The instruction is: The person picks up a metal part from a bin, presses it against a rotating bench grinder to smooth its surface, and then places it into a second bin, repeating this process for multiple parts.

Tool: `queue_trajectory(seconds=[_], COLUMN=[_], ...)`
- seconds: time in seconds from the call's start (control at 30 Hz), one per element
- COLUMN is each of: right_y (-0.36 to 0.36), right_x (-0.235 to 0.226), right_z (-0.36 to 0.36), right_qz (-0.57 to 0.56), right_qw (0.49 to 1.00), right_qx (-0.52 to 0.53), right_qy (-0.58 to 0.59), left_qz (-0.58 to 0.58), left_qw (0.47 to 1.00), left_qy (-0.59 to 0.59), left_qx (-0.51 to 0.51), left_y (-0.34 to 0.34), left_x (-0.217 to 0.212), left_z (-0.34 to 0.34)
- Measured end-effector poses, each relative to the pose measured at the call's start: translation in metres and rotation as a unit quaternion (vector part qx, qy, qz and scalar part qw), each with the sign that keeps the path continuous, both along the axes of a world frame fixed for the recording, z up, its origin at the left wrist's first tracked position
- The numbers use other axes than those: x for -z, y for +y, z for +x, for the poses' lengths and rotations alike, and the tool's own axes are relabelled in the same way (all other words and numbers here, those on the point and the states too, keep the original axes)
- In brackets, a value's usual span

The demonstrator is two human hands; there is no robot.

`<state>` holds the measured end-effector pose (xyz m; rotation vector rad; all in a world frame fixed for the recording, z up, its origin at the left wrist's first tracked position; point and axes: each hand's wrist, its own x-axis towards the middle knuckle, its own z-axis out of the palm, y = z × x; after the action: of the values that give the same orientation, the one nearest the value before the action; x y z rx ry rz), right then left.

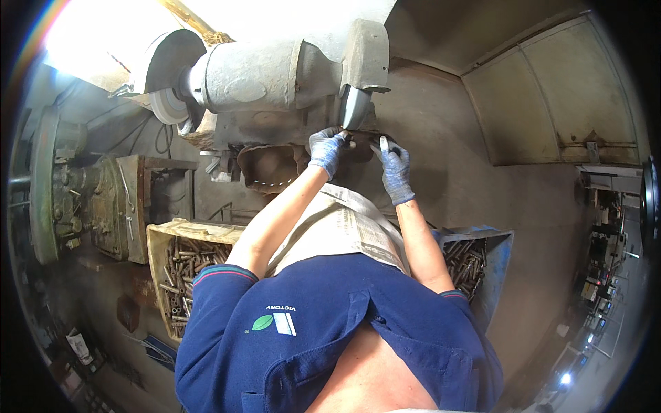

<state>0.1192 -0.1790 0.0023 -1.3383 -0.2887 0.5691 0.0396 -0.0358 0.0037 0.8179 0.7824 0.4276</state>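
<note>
Head view: 2 gloved hands hold 1 small metal part against the right grinding wheel of a bench grinder. Left hand and right hand fingers are closed on it. Crates of metal tubes stand either side.

Blue gloves, grey grinder, navy shirt

A dirty cream plastic crate full of short metal tubes stands low at the left. A blue plastic crate with similar tubes stands at the right. Printed newspaper sheets cover the lap between them.
</note>
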Motion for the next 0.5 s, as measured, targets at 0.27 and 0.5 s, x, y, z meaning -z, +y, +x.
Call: queue_trajectory(seconds=[0.27, 0.5], right_y=[0.019, 0.042], right_x=[0.006, 0.002], right_z=[-0.012, -0.030], right_qz=[0.031, 0.052], right_qw=[0.999, 0.997], right_qx=[-0.021, -0.020], right_qy=[0.034, 0.057], left_qz=[-0.013, 0.045], left_qw=[1.000, 0.998], left_qy=[0.025, 0.043], left_qx=[-0.010, -0.021], left_y=[0.016, 0.037], left_x=[-0.008, -0.013], left_z=[-0.015, -0.031])
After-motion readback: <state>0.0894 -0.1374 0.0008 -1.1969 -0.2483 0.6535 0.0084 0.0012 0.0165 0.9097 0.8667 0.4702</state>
